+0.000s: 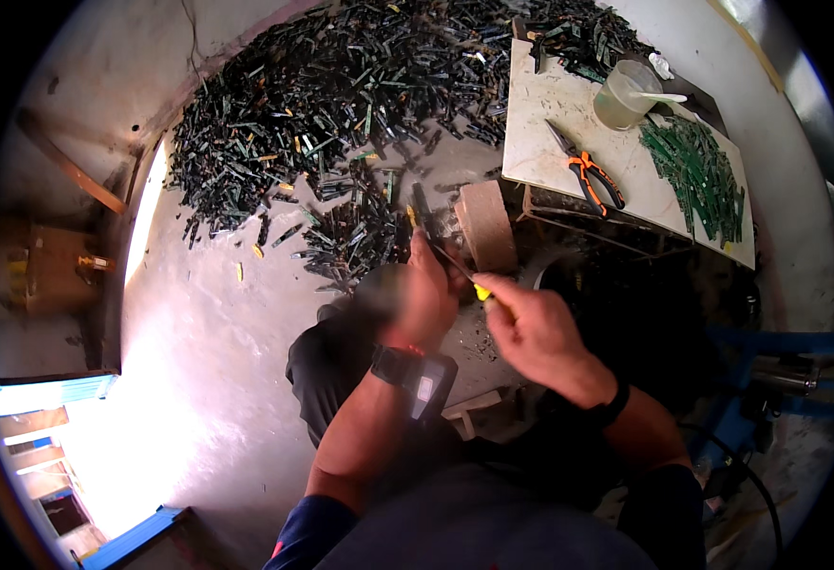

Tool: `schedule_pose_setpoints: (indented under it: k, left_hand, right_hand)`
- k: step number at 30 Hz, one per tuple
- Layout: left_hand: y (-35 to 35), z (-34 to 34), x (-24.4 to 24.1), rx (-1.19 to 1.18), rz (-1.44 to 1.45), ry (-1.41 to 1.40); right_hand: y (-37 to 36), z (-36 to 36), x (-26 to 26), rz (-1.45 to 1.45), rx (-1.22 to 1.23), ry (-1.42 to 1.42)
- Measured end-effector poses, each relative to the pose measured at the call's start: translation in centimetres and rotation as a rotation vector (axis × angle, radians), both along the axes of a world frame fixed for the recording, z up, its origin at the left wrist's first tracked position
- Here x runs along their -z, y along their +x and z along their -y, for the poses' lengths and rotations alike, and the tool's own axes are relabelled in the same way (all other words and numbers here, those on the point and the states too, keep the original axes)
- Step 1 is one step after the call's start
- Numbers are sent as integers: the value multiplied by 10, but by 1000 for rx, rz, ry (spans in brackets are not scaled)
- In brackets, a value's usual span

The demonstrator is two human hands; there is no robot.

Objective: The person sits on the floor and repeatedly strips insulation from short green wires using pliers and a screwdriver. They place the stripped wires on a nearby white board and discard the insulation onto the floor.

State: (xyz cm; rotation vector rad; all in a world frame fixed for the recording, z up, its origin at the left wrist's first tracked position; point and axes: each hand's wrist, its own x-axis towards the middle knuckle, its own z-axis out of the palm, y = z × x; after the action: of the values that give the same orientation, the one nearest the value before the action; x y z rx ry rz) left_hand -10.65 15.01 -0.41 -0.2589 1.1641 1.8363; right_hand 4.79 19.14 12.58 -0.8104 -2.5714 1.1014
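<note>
My left hand (427,288) is closed around a dark, narrow strip (421,206), which points away from me over the floor. In my right hand (531,328) is a yellow-handled tool (482,291), perhaps a screwdriver; its thin metal shaft reaches to the fingers of my left hand. The tip is hidden there. Just beyond my left hand lies a small heap of dark strips (360,235), some green or yellow. A brown block (486,224), possibly brick, stands to the right of the held strip.
A large pile of similar strips (331,92) covers the floor by the wall. The pale board (531,135) at right bears orange-handled pliers (588,174), a cloudy plastic cup (623,96) with a white utensil, and green circuit-board strips (698,178). Blue metal framing (730,413) stands at lower right.
</note>
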Motion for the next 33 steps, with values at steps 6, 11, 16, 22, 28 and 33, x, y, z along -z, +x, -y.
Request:
schedule_pose_setpoints:
  k: [6, 11, 16, 22, 28, 33]
  left_hand:
    - [9, 3, -61, 114, -20, 51]
    - [5, 5, -51, 199, -105, 15]
    - [10, 3, -59, 338, -215, -45]
    - [15, 6, -54, 478, -389, -61]
    - [23, 5, -42, 357, -458, -206]
    - [16, 10, -37, 265, -510, -259]
  right_hand:
    - [18, -45, -24, -88, 61, -406]
    - [24, -52, -22, -90, -46, -394]
    - [26, -53, -24, 3, -98, -342]
    - [32, -61, -22, 53, -132, -340]
    - [23, -43, -10, 95, -90, -86]
    - [15, -2, 15, -51, -16, 148]
